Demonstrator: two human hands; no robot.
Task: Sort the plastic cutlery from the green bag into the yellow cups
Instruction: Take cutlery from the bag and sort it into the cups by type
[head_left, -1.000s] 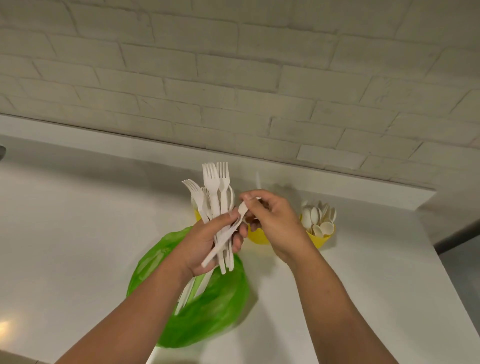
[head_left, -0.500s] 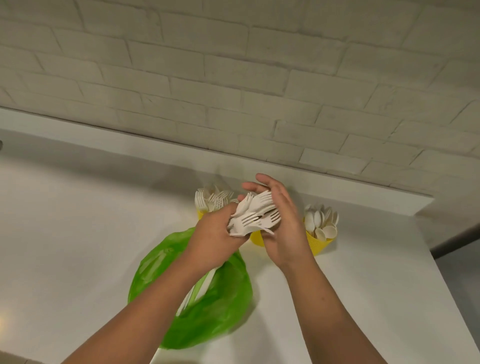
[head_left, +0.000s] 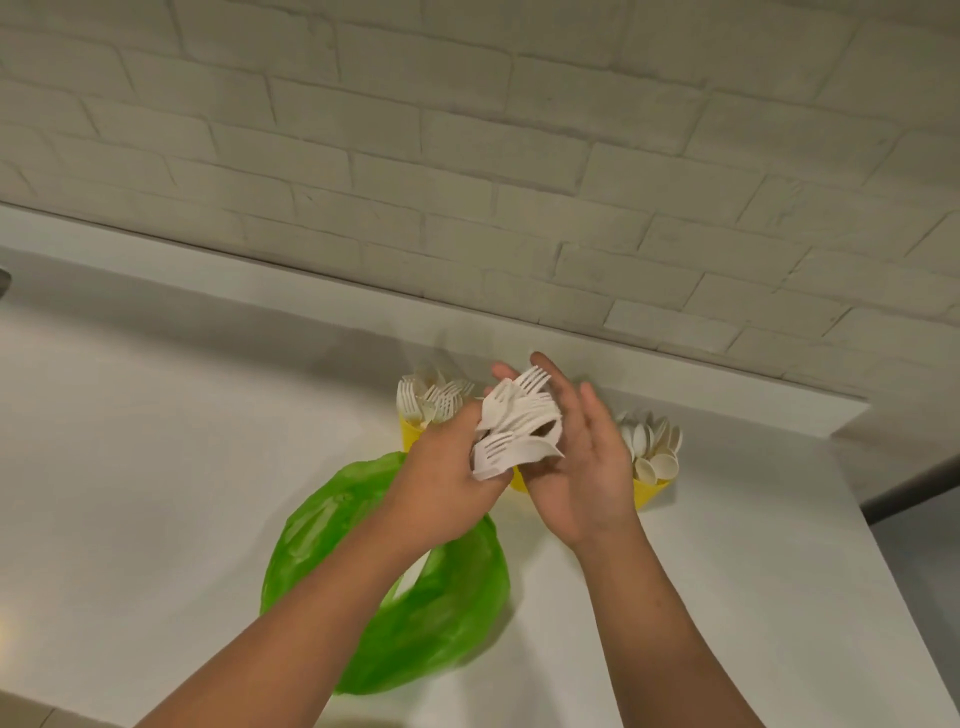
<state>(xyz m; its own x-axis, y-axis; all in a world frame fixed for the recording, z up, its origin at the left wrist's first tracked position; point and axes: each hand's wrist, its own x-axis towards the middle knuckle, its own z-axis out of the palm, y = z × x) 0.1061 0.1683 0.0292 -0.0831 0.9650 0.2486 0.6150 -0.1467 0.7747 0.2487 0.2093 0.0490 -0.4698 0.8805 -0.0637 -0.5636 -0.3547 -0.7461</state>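
White plastic forks (head_left: 514, 426) sit splayed in our left hand (head_left: 441, 488), gripped over the yellow cups (head_left: 408, 435) and green bag (head_left: 441, 613) on the bench (head_left: 156, 441), right hand (head_left: 582, 467) straight-fingered against them; we risk the loose fan slipping, scattering among spoons (head_left: 652, 452).

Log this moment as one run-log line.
left hand grips fork bundle | right hand open against it | fork cup, spoon cup stocked | green bag on counter
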